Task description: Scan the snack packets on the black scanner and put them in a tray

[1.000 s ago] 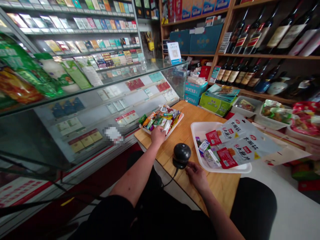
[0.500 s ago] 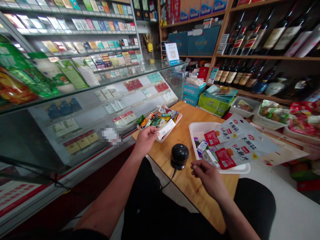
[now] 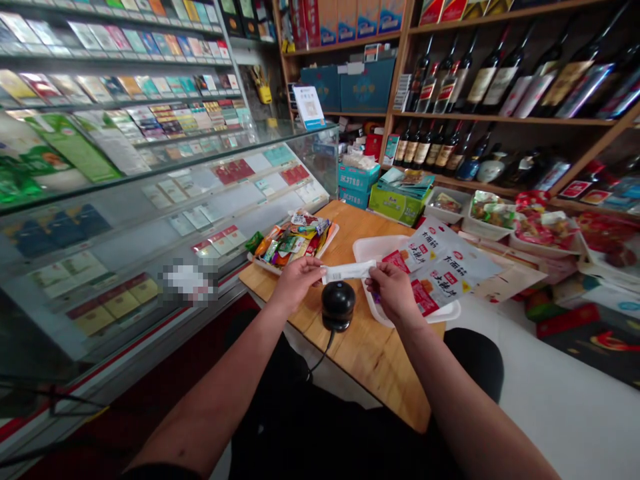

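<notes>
Stretched level between my two hands is a narrow white snack packet (image 3: 349, 270) with a barcode near its left end. My left hand (image 3: 297, 283) pinches that end, and my right hand (image 3: 393, 288) pinches the other. Just below the packet, a round black barcode scanner (image 3: 338, 305) stands on the wooden table (image 3: 373, 357), its cable running toward my lap. Beyond my left hand sits a white tray (image 3: 327, 245) of colourful wrapped snacks (image 3: 295, 240). A second white tray (image 3: 367, 250), partly hidden by my right hand, has large grey-and-red snack bags (image 3: 445, 263) lying over it.
A glass display counter (image 3: 200, 193) with cigarette packs runs along the left. Behind the table are a green carton (image 3: 397, 203) and blue boxes (image 3: 357, 180). Shelves of wine bottles (image 3: 487, 80) stand at the back right, above several tubs of packaged food (image 3: 493, 213).
My right hand has risen from beside the scanner and taken the packet's free end. The packet has swung level above the scanner, and the camera view has turned right.
</notes>
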Available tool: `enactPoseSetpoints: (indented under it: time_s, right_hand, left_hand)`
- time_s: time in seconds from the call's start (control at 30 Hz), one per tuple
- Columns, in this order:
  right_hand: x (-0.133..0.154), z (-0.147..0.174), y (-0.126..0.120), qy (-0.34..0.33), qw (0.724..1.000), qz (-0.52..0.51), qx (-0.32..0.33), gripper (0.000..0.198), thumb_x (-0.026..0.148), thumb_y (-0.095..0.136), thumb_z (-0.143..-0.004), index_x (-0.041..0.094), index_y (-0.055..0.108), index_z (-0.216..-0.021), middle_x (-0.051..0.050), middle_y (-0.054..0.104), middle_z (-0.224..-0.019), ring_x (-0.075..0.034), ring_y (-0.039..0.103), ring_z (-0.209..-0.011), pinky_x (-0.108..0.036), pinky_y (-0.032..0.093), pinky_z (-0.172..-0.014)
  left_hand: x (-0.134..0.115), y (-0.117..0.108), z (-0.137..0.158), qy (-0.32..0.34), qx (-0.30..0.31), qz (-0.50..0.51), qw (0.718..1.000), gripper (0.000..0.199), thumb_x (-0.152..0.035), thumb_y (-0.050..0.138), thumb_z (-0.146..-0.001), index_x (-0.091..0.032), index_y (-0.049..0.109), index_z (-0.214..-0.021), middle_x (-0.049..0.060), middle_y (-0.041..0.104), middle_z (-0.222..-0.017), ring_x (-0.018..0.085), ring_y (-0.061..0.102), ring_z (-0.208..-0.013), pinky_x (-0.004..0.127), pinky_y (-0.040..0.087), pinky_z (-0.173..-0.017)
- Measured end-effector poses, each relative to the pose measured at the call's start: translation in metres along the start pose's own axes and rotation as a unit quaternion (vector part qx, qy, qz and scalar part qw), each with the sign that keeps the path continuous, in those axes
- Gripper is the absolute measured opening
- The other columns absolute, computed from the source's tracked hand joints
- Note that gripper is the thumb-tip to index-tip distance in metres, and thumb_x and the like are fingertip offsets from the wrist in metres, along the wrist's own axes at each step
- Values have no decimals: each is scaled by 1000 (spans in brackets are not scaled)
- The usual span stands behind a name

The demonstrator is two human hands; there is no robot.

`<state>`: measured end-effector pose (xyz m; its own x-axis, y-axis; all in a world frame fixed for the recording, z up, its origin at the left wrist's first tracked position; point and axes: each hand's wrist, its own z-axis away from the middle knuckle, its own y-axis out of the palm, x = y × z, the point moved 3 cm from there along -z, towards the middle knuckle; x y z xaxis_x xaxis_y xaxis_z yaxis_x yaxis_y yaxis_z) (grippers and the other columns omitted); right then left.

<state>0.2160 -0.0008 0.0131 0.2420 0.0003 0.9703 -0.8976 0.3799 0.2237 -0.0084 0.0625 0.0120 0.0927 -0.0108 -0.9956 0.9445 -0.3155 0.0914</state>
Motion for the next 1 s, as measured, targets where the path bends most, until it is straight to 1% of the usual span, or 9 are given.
enactPoseSetpoints:
  time_s: [0.1, 0.2, 0.3, 0.4, 0.47, 0.6, 0.73, 0.8, 1.0]
  right_hand:
    - [-2, -5, -3, 8, 1000, -17, -18, 31, 35, 77, -72, 13, 58, -84, 0, 62, -65, -10, 58, -55, -20, 50, -53]
    - [-4, -13, -6, 19, 1000, -11, -17, 24, 31, 73, -76, 13, 59, -84, -2, 64, -65, -10, 59, -53, -20, 51, -52]
    - [-11, -24, -13, 25, 999, 12, -17, 19, 28, 70, -80, 14, 60, -85, -4, 67, -68, -11, 61, -54, -20, 52, -52]
    - [-22, -37, -22, 23, 997, 64, -24, 14, 27, 67, -83, 15, 59, -84, -6, 68, -68, -13, 64, -55, -20, 52, -52]
    - [-29, -44, -28, 19, 994, 100, -26, 13, 27, 65, -84, 15, 60, -83, -6, 68, -67, -13, 64, -54, -20, 51, -51]
    - [-40, -52, -37, 5, 983, 181, -40, 15, 29, 63, -84, 15, 64, -82, -6, 69, -67, -13, 62, -53, -20, 48, -49]
    - [-44, -54, -43, -25, 959, 276, -53, 21, 34, 62, -83, 14, 70, -80, -7, 70, -68, -16, 63, -55, -22, 46, -49]
    - [-46, -54, -44, -32, 954, 295, -54, 23, 35, 61, -83, 14, 71, -81, -7, 71, -70, -16, 63, -57, -22, 46, -50]
    - [-50, -51, -42, 4, 945, 324, -54, 26, 38, 59, -85, 15, 72, -87, -6, 72, -71, -14, 60, -52, -22, 43, -48]
  left_hand:
    - [15, 5, -9, -45, -10, 29, 999, 39, -41, 80, -73, -12, 66, -95, 5, 68, -81, 12, 62, -69, 23, 46, -62]
    - [21, 10, -18, -52, 0, 26, 998, 40, -42, 80, -72, -13, 68, -95, 5, 69, -84, 12, 62, -70, 23, 46, -63]
    - [23, 13, -29, -29, 4, -32, 999, 36, -42, 77, -74, -13, 69, -93, 5, 69, -81, 12, 61, -69, 23, 44, -63]
    - [26, 15, -42, 12, 6, -98, 995, 30, -40, 73, -78, -13, 69, -89, 4, 68, -75, 12, 59, -66, 24, 43, -63]
    - [30, 16, -50, 35, 11, -131, 991, 27, -39, 69, -80, -13, 69, -87, 4, 68, -75, 13, 59, -66, 25, 44, -65]
    - [38, 17, -59, 55, 31, -188, 980, 25, -39, 65, -82, -14, 68, -83, 3, 68, -75, 14, 60, -68, 26, 44, -67]
    - [43, 15, -60, 45, 18, -225, 973, 22, -36, 66, -79, -14, 68, -81, 2, 66, -74, 14, 57, -67, 26, 43, -67]
    - [46, 13, -61, 42, 12, -235, 971, 21, -35, 66, -78, -14, 69, -82, 2, 67, -76, 14, 58, -68, 26, 44, -69]
    - [62, 9, -67, 40, 34, -228, 972, 25, -40, 65, -81, -15, 69, -82, 3, 69, -77, 16, 61, -71, 28, 46, -70]
